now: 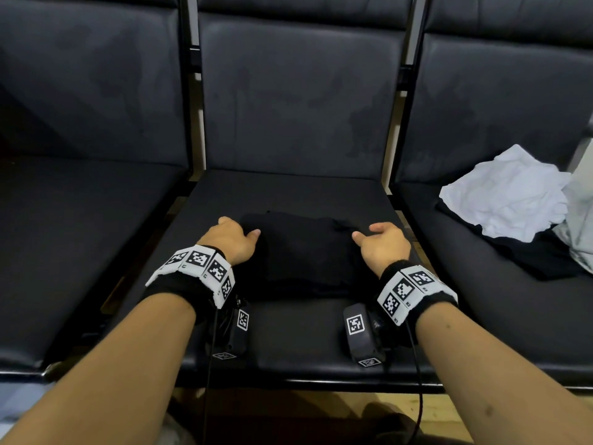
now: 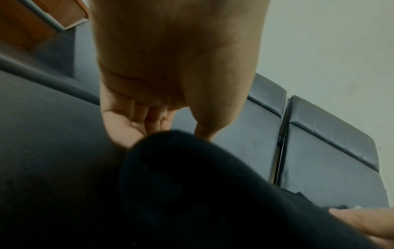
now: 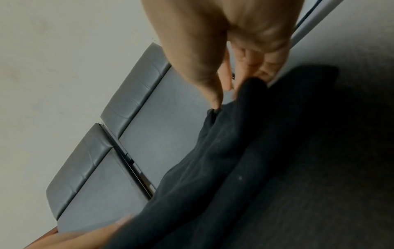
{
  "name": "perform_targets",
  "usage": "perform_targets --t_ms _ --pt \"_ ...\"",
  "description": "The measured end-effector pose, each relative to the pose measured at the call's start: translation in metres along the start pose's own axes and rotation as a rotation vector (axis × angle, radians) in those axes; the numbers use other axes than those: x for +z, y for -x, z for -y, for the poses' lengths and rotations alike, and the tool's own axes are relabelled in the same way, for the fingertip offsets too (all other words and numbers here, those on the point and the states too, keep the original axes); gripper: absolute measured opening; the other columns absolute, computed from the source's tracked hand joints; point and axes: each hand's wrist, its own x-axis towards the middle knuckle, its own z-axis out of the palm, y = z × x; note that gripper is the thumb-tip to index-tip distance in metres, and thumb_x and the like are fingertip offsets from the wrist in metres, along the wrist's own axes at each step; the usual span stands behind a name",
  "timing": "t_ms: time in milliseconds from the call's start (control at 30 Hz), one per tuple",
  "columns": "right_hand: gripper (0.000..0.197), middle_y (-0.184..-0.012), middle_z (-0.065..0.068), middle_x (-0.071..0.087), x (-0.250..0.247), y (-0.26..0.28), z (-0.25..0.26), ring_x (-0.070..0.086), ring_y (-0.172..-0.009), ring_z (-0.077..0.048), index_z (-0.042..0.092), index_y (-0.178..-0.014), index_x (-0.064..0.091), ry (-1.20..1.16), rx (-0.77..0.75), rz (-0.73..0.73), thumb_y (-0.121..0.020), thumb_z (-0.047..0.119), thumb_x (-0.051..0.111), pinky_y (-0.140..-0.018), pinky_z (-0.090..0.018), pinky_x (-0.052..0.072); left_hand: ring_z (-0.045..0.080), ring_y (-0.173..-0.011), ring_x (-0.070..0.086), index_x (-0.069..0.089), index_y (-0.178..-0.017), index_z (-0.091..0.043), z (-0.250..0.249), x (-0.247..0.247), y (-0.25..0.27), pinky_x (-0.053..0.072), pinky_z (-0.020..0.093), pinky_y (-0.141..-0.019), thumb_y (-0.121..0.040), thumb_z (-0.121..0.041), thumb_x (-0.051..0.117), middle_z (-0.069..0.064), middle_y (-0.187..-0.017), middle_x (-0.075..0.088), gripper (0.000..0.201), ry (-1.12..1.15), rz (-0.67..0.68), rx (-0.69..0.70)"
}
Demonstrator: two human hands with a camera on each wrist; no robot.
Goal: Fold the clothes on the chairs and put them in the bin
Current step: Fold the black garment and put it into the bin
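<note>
Both hands (image 1: 232,239) (image 1: 383,244) forward, fingers loose

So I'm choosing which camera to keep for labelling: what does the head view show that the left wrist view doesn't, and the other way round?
Only the head view shows the crumpled white garment on the right chair, both marker wristbands and the whole folded black garment. Only the left wrist view shows the left hand's palm and fingers at the garment's edge, plus the pale wall. Both show the black garment, both hands and the chair backs.
</note>
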Motion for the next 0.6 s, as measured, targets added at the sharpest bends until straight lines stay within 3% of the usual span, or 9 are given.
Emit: perform_targets --t_ms 67,133,200,267,367,467,600 --pt "0.057 -0.133 -0.01 0.055 0.001 0.002 0.0 0.048 -0.127 -0.029 0.01 -0.128 0.054 0.038 0.048 0.081 -0.084 0.042 0.07 -0.102 -0.03 0.037 0.035 -0.111 0.057 0.034 -0.134 0.0 -0.004 0.003 0.002 0.05 0.043 -0.095 -0.093 -0.058 0.047 0.019 -0.129 0.053 0.072 -0.027 0.009 0.0" --pt "0.063 -0.138 -0.01 0.049 0.003 0.003 0.0 0.044 -0.129 -0.03 0.012 -0.134 0.048 0.116 0.009 0.132 -0.086 0.049 0.065 -0.105 -0.033 0.035 0.036 -0.128 0.041 0.028 -0.141 -0.004 -0.006 0.006 0.007 0.039 0.043 -0.106 -0.089 -0.063 0.049 0.02 -0.142 0.038 0.082 -0.096 -0.026 0.063" --pt "0.058 -0.149 -0.006 0.038 0.005 0.005 0.002 0.034 -0.136 -0.029 0.019 -0.143 0.041 0.235 -0.17 0.133 -0.093 0.043 0.056 -0.111 -0.037 0.029 0.034 -0.142 0.013 0.015 -0.15 -0.022 -0.007 0.01 0.012 0.025 0.046 -0.112 -0.078 -0.074 0.053 0.014 -0.155 0.013 0.096 -0.207 -0.032 0.262" --pt "0.051 -0.157 0.005 0.026 0.007 0.009 0.009 0.017 -0.145 -0.021 0.028 -0.149 0.034 0.332 -0.432 0.164 -0.1 0.033 0.046 -0.117 -0.038 0.018 0.026 -0.147 -0.015 0.001 -0.151 -0.042 -0.009 0.015 0.014 0.012 0.054 -0.114 -0.072 -0.08 0.052 0.0 -0.16 -0.013 0.101 -0.299 0.054 0.475" --pt "0.046 -0.16 0.01 0.018 0.016 0.019 0.026 0.001 -0.149 -0.014 0.028 -0.15 0.032 0.481 -0.676 0.392 -0.104 0.025 0.036 -0.121 -0.039 0.005 0.02 -0.143 -0.029 -0.005 -0.151 -0.045 -0.017 0.026 0.012 -0.003 0.06 -0.115 -0.078 -0.081 0.039 -0.004 -0.159 -0.024 0.092 -0.414 0.162 0.594" --pt "0.049 -0.162 0.011 0.008 0.028 0.027 0.032 -0.007 -0.149 -0.011 0.025 -0.154 0.02 0.603 -0.598 0.624 -0.106 0.029 0.028 -0.119 -0.042 -0.001 0.019 -0.143 -0.029 -0.008 -0.153 -0.035 -0.024 0.033 0.01 -0.01 0.06 -0.114 -0.083 -0.079 0.031 -0.003 -0.159 -0.024 0.092 -0.472 0.205 0.584" --pt "0.057 -0.162 0.013 -0.004 0.033 0.016 0.017 -0.011 -0.149 -0.011 0.029 -0.155 0.007 0.811 -0.378 0.566 -0.103 0.047 0.021 -0.118 -0.048 -0.005 0.02 -0.145 -0.026 -0.016 -0.152 -0.03 -0.02 0.035 0.007 -0.011 0.059 -0.115 -0.073 -0.086 0.038 -0.004 -0.158 -0.025 0.111 -0.469 0.243 0.499"
